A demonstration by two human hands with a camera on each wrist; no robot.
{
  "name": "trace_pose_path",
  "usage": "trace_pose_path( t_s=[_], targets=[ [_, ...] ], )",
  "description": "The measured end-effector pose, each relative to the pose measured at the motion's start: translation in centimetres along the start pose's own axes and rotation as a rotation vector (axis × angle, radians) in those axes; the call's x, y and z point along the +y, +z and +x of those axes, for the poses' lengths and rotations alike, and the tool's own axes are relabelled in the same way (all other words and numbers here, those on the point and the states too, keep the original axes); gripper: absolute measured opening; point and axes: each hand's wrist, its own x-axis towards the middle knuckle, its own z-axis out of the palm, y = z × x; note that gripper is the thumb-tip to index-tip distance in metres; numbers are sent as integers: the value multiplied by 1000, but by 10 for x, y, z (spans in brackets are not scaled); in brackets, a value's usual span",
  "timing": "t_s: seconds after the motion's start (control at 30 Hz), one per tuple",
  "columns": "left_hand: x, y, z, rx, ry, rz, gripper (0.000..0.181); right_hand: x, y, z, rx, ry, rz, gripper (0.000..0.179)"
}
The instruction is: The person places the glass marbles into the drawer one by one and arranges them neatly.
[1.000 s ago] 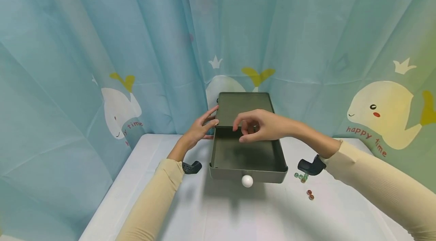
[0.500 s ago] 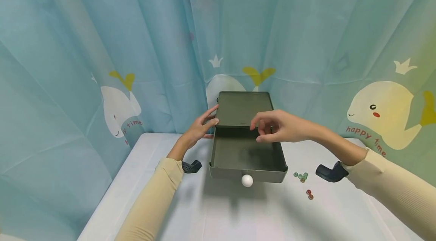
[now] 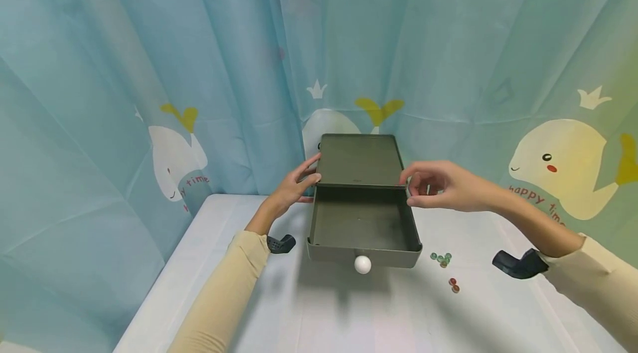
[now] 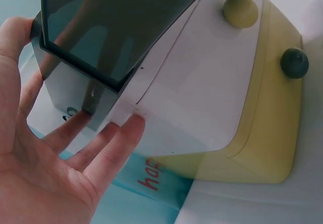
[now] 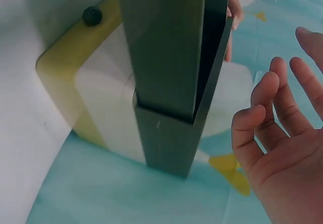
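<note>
A small drawer cabinet (image 3: 359, 159) stands at the back of the table, with its dark green top drawer (image 3: 339, 254) pulled out towards me. The drawer has a round white knob (image 3: 363, 264). My left hand (image 3: 286, 192) rests spread against the cabinet's left side; in the left wrist view its straight fingers (image 4: 113, 148) touch the green and white tiers. My right hand (image 3: 443, 184) hovers by the drawer's right rim, fingers loosely bent. Nothing shows between those fingers (image 5: 266, 89) in the right wrist view.
Several small green glassy balls (image 3: 441, 258) lie on the white table (image 3: 349, 320) right of the drawer, with two reddish ones (image 3: 454, 285) nearer me. Below the green tier are a white and a yellow tier (image 4: 277, 123). A blue curtain (image 3: 239, 65) hangs behind.
My right hand has moved right, from above the drawer's middle to its right rim. The left hand, the drawer and the small balls have stayed in place.
</note>
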Motion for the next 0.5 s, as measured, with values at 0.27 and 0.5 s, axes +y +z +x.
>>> trace_pose_path(
  t_s=[0.27,0.5],
  targets=[
    [2,0,-1,-4,3,-3,60,15,-8,-23,58,42,-15,31],
    [1,-1,0,-7,1,-11,60,27,-8,-40,87,80,-21,29]
  ],
)
